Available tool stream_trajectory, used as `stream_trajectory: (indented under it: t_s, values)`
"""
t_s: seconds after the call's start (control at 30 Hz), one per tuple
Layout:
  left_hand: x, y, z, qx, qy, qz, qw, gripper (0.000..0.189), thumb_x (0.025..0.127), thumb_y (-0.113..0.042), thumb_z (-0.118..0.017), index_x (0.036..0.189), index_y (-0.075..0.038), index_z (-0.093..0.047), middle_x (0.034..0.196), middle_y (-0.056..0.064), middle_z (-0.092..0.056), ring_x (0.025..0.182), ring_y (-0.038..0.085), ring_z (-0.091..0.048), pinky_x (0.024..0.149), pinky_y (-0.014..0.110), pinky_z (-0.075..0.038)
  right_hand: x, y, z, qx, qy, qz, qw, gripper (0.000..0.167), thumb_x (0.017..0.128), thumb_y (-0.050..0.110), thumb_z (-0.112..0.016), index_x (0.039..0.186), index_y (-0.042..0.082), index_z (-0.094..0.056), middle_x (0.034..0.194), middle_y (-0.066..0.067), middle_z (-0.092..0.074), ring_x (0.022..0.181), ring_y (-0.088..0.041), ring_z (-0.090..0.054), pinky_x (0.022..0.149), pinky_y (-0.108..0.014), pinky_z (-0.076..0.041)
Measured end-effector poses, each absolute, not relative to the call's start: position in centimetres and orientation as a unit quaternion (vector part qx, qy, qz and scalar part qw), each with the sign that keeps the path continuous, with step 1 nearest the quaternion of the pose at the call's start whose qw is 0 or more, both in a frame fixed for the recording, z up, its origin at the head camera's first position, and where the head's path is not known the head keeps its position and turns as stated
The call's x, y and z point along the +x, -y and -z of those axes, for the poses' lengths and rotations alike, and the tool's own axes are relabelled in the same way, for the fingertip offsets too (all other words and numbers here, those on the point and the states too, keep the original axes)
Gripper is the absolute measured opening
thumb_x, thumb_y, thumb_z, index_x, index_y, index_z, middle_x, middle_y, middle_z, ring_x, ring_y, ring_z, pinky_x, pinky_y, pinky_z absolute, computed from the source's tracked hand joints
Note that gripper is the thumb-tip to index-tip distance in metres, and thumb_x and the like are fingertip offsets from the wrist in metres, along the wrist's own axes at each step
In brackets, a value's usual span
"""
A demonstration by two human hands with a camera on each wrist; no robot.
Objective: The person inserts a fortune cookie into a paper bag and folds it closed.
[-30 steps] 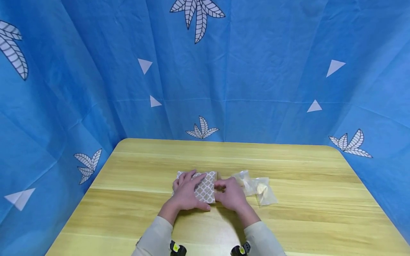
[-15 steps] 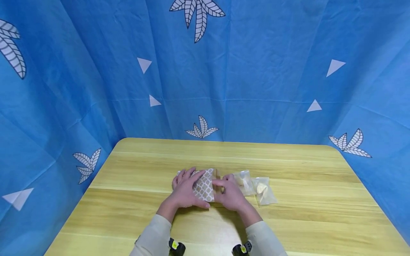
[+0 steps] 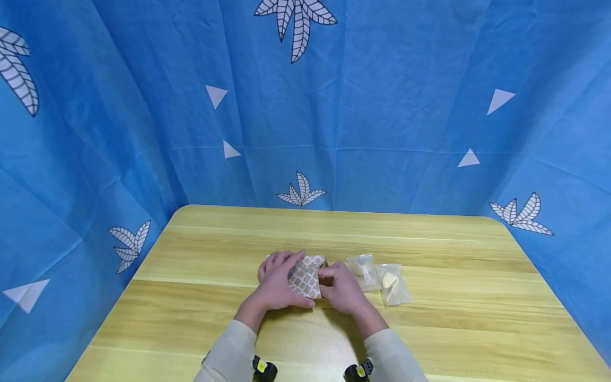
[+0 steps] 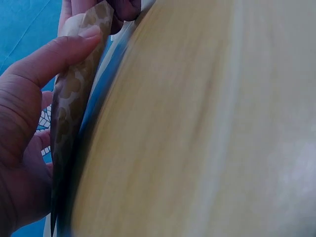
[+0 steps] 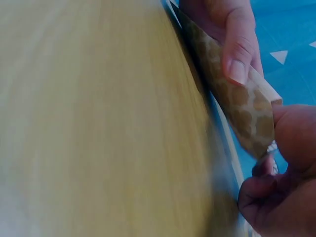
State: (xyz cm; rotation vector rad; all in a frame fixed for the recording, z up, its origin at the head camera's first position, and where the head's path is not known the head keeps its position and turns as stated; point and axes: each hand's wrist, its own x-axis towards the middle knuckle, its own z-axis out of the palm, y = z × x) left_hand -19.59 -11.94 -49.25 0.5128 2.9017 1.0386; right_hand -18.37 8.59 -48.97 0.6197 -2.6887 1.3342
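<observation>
A paper bag (image 3: 305, 278), brown with a white lattice print, lies on the table with its mouth toward the right. My left hand (image 3: 278, 284) spans the bag and grips it, the thumb along the near side and the fingers over the far part. In the left wrist view that thumb presses on the bag's side (image 4: 69, 98). At the mouth, my right hand (image 3: 345, 287) has curled fingers and holds the bag's edge. Seen from the right wrist, the right hand (image 5: 289, 173) meets the bag's end (image 5: 252, 118); its fingertips are partly hidden.
Two small clear plastic bags (image 3: 364, 271) (image 3: 393, 285) with pale contents lie just right of my right hand. The wooden table (image 3: 458, 297) extends around them. A blue curtain (image 3: 406, 106) with leaf prints hangs behind and at both sides.
The bag's mouth edge has shifted slightly and its opening looks wider, with the right fingers working at it. My left hand stays on the bag, and the plastic bags have not moved.
</observation>
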Motion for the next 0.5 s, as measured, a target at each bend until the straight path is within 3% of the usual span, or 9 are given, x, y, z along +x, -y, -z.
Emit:
stream_trajectory:
  t_s: [0.2, 0.5]
  values:
    - [-19.57, 11.85, 49.36, 0.174, -0.927, -0.333, 0.007, 0.122, 0.050, -0.060, -0.093, 0.155, -0.028, -0.039, 0.145, 0.003, -0.040, 0.136, 0.034, -0.023, 0.109, 0.058, -0.009, -18.38, -8.23, 48.39, 0.215, 0.908, -0.358, 0.034, 0.017, 0.073, 0.000, -0.077, 0.079, 0.012, -0.067, 0.092, -0.010, -0.046, 0.084, -0.022, -0.048, 0.069, -0.037, -0.047]
    - [-19.56, 12.09, 49.05, 0.185, -0.925, -0.330, 0.027, 0.119, 0.052, -0.060, -0.092, 0.154, -0.029, -0.040, 0.153, 0.006, -0.035, 0.139, 0.035, -0.021, 0.110, 0.058, -0.008, -18.62, -8.47, 48.37, 0.264, 0.883, -0.388, 0.003, 0.020, 0.075, 0.000, -0.076, 0.091, 0.011, -0.072, 0.101, -0.011, -0.041, 0.088, -0.021, -0.045, 0.074, -0.036, -0.046]
